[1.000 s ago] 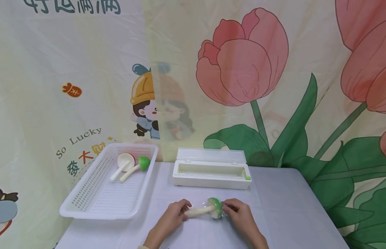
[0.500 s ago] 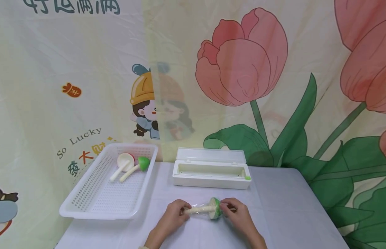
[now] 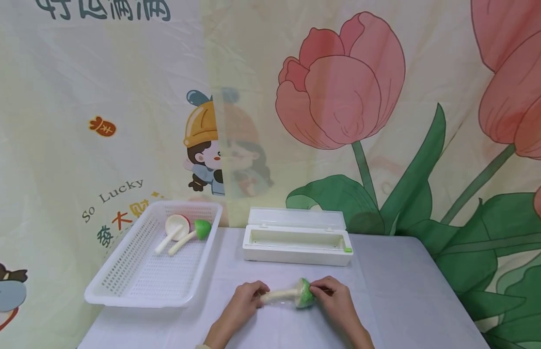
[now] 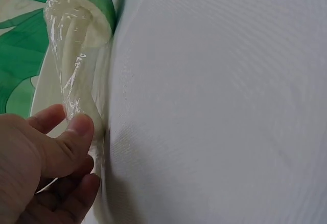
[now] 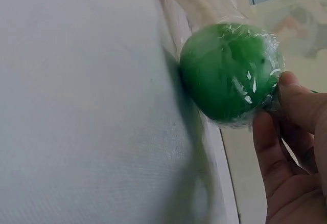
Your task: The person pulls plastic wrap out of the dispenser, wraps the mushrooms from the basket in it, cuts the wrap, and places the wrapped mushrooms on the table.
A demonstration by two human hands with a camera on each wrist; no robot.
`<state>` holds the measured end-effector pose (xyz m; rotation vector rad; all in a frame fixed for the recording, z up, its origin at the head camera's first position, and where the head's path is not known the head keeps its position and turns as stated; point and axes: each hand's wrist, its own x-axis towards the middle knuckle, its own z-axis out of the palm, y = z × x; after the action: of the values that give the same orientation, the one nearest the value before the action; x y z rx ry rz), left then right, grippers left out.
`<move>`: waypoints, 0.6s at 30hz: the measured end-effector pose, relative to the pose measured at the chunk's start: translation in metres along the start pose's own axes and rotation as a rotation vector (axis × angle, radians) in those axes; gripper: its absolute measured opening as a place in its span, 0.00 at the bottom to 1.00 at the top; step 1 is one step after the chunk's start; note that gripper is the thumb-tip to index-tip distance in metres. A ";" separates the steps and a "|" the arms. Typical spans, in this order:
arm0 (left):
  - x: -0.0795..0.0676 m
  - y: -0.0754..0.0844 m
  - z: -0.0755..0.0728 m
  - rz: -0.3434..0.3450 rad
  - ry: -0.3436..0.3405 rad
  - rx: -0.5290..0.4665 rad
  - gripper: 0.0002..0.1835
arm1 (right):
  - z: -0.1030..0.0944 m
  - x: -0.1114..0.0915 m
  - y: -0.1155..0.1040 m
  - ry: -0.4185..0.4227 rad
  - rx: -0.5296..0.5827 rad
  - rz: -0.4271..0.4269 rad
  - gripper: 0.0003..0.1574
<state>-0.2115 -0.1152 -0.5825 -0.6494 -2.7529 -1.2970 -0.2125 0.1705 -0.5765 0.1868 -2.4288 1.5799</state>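
Note:
A toy mushroom (image 3: 281,294) with a green cap and a pale stem lies across the white table in front of the person, wrapped in clear film. My left hand (image 3: 243,304) pinches the stem end between thumb and fingers, as the left wrist view also shows. At the other end, my right hand (image 3: 339,301) pinches the film gathered beside the green cap (image 5: 230,73). Shiny wrinkles of film (image 4: 76,81) run along the stem in the left wrist view. The stem's tip is hidden by the left fingers.
Behind the hands stands a long white box (image 3: 296,255) with its clear lid (image 3: 296,218) raised and a small green slider (image 3: 348,250). On the left, a white perforated basket (image 3: 139,301) holds a green-capped mushroom (image 3: 202,229) and a red-edged one (image 3: 176,226). A printed curtain hangs behind.
The mushroom has turned slightly between the hands, and its film lies closer round the cap. Both hands stay at about the same places; the basket and box have not moved.

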 end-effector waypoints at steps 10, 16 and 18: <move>0.004 0.006 0.003 -0.069 0.088 0.016 0.12 | -0.002 0.005 0.000 -0.021 -0.051 -0.001 0.15; 0.003 0.008 0.004 -0.109 0.128 -0.050 0.14 | -0.003 0.004 0.000 -0.127 -0.064 0.010 0.24; 0.003 0.006 0.005 -0.118 0.128 -0.068 0.16 | -0.002 0.003 0.000 -0.138 -0.070 -0.002 0.25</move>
<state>-0.2111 -0.1071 -0.5808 -0.3976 -2.6906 -1.4071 -0.2156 0.1727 -0.5748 0.2942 -2.5818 1.5259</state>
